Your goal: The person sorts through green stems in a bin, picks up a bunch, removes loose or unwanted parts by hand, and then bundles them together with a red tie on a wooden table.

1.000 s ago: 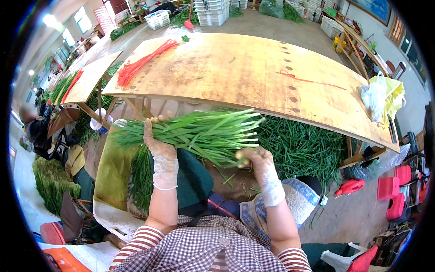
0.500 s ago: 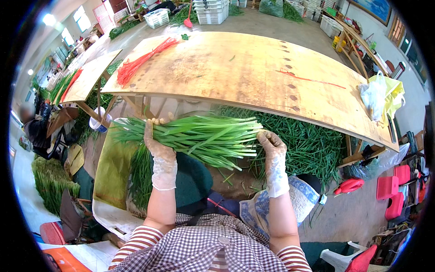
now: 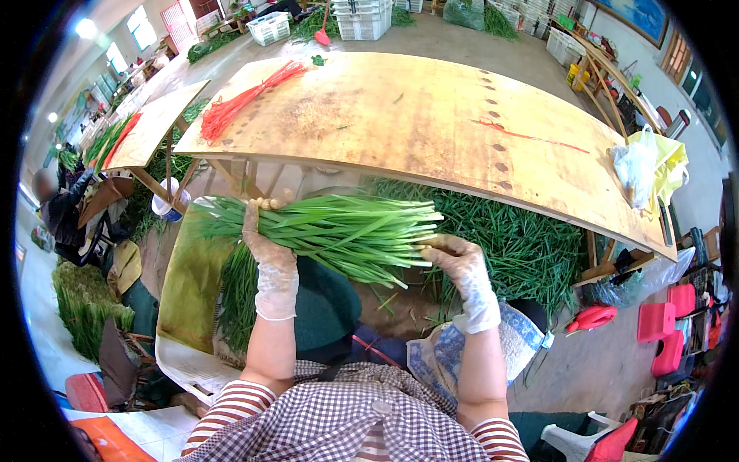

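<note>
A thick bunch of garlic chives [image 3: 346,231] lies sideways in front of me, leaf tips to the left and pale cut ends to the right. My left hand [image 3: 269,242], in a soiled whitish glove, wraps round its leafy part and holds it up. At the cut ends, my right hand [image 3: 460,269], gloved the same way, has thumb and fingers pinched at the lower stalks. The fingertips partly hide what they grip there. Below my left hand stands a white crate [image 3: 178,362] with a yellow-green sheet and more chives along its side.
A long wooden table [image 3: 369,115] stands ahead, bearing red ties [image 3: 245,104] and plastic bags [image 3: 637,169]. A heap of loose greens [image 3: 508,246] lies beneath its near edge. Pink-red stools [image 3: 657,321] stand at right. Another person [image 3: 65,204] sits far left by a smaller table.
My right hand has shifted left and slightly down along the cut ends, its wrist turning more sideways. The bunch stays in my left hand. The person at far left has moved an arm toward the smaller table.
</note>
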Available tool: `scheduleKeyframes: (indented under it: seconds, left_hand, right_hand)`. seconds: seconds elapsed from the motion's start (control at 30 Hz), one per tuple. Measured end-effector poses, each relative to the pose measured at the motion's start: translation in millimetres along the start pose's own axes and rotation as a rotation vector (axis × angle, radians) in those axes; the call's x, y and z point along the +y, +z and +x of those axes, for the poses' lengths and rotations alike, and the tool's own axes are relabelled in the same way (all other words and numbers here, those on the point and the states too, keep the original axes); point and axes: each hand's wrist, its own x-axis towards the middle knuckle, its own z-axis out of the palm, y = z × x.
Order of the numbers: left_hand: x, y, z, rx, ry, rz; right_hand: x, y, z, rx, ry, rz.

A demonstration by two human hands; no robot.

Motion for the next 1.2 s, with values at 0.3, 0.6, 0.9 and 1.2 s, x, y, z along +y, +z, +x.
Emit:
scheduleKeyframes:
  seconds: [0.3,0.6,0.9,1.2]
  left_hand:
    - [-5.0,11.6,-2.3,-0.053,-0.045,-0.073]
    - [10.4,-1.7,5.4,-0.035,0.012,-0.028]
    - [-7.9,11.3,-6.8,-0.039,-0.060,-0.055]
    - [-4.2,12.5,-6.4,0.058,-0.140,-0.051]
  right_hand:
    - [31.6,25.3,5.0,-0.122,0.061,0.063]
    - [23.7,-39.3,7.9,0.486,0.144,0.144]
    - [22.7,27.7,4.5,-0.116,-0.085,-0.160]
    - [28.5,0.3,-6.2,-0.236,-0.047,0.033]
